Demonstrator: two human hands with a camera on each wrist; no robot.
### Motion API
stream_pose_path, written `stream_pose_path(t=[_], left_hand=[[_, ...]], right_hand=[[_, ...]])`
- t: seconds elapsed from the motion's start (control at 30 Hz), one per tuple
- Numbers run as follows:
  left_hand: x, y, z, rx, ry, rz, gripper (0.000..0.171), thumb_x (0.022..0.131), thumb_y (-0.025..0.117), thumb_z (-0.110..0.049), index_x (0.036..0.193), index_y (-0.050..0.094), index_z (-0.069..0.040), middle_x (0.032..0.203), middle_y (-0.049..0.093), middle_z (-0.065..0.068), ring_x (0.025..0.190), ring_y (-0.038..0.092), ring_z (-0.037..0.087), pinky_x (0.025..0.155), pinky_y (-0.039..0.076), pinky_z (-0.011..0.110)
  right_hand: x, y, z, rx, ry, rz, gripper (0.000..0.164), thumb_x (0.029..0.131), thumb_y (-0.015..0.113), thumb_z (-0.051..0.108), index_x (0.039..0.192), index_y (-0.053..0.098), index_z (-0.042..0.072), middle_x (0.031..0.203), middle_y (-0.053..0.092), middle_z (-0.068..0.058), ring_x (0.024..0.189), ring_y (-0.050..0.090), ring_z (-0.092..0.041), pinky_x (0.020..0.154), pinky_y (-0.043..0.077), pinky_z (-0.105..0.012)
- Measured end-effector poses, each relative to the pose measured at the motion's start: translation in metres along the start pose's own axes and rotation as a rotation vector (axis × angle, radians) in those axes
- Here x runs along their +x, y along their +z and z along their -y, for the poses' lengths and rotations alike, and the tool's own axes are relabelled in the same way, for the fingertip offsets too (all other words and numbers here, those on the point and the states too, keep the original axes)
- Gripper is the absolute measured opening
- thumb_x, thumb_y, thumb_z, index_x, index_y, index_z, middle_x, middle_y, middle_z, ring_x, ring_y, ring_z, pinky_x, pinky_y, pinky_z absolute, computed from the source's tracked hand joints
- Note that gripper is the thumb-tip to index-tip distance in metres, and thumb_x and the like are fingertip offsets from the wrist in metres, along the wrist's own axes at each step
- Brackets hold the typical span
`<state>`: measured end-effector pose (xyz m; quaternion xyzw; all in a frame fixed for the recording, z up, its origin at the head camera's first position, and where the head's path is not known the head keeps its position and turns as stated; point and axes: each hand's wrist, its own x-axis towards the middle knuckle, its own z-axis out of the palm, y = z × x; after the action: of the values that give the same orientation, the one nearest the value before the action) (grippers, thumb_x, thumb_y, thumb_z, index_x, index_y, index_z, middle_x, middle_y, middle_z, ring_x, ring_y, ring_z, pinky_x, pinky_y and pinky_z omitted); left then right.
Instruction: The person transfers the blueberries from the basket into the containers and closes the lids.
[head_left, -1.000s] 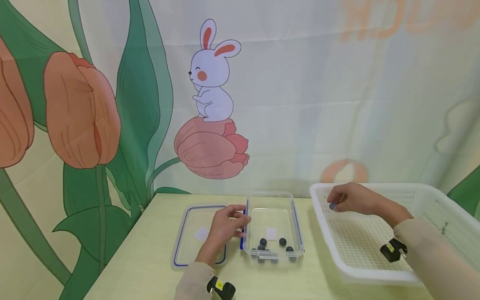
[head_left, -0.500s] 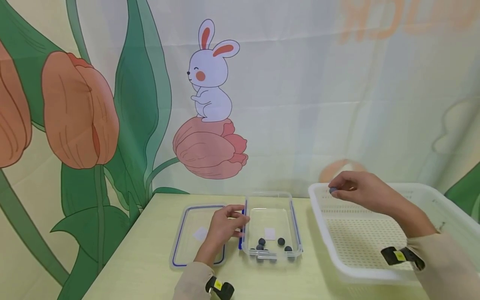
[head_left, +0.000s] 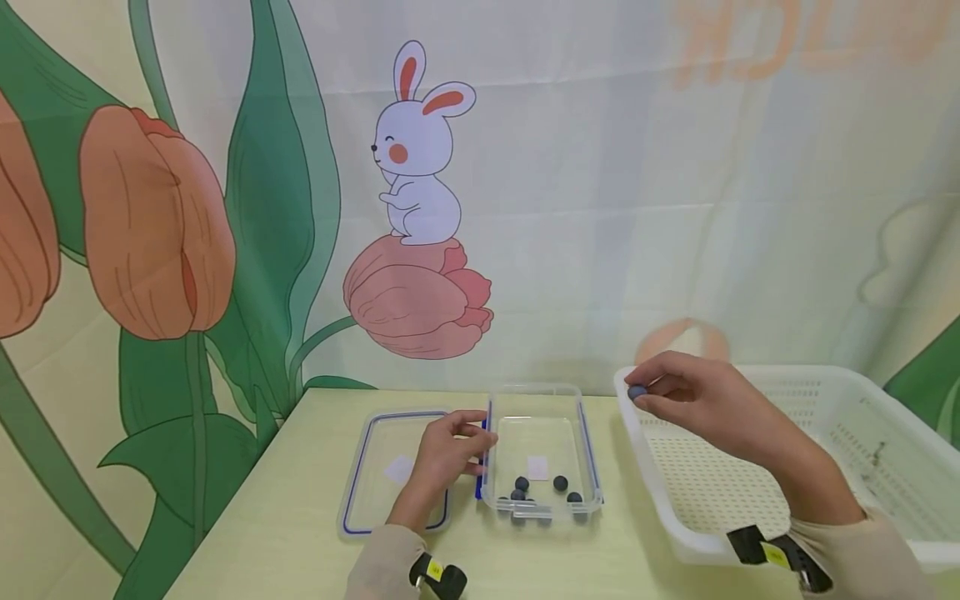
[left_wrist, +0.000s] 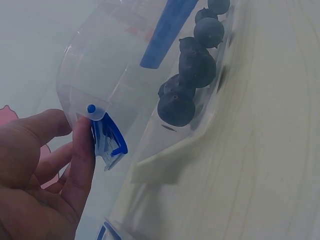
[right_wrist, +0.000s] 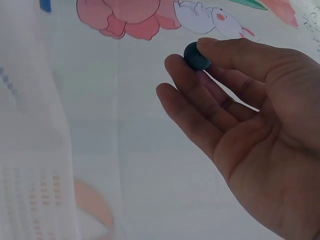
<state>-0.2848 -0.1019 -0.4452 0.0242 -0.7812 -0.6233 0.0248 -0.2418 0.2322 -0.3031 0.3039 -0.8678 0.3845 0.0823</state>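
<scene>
My right hand (head_left: 693, 392) pinches a blueberry (head_left: 637, 392) between thumb and fingertips, above the left rim of the white plastic basket (head_left: 660, 492). In the right wrist view the same blueberry (right_wrist: 196, 56) sits at the tips of the thumb and fingers. A clear food container (head_left: 540, 437) with blue clips stands on the table. Several blueberries (head_left: 560, 483) lie inside it, gathered toward its near end. My left hand (head_left: 450, 450) holds the container's left side; in the left wrist view the thumb and a finger grip its wall beside a blue clip (left_wrist: 107, 137).
Left of the container lies its clear lid (head_left: 371, 475) with a blue seal, partly behind the left forearm. The perforated basket takes up the right side of the table (head_left: 255, 533). A printed curtain (head_left: 570, 208) hangs behind.
The right hand has lifted the blueberry up from inside the basket, then moved left to the basket's rim. The left hand has stayed on the container.
</scene>
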Motion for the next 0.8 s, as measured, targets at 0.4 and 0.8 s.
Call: stream_pose_path(t=[0.4,0.8], left_hand=[[-0.001,0.002,-0.001,0.002,0.015,0.017,0.044,0.094,0.082,-0.014,0.136,0.07,-0.006,0.104,0.068,0.009,0.085,0.071,0.02,0.067,0.065,0.031],[-0.003,-0.001,-0.002,0.013,0.008,0.011,0.043,0.095,0.081,-0.013,0.136,0.07,-0.006,0.106,0.068,0.01,0.087,0.071,0.021,0.068,0.065,0.031]], right_hand=[[-0.003,0.037,0.01,0.05,-0.037,0.033,0.017,0.098,0.077,0.007,0.114,0.074,0.011,0.109,0.072,0.006,0.096,0.072,-0.011,0.091,0.061,-0.033],[0.002,0.075,0.011,0.025,-0.062,0.149,0.015,0.098,0.076,0.006,0.112,0.073,0.01,0.109,0.072,0.005,0.094,0.072,-0.01,0.087,0.062,-0.036]])
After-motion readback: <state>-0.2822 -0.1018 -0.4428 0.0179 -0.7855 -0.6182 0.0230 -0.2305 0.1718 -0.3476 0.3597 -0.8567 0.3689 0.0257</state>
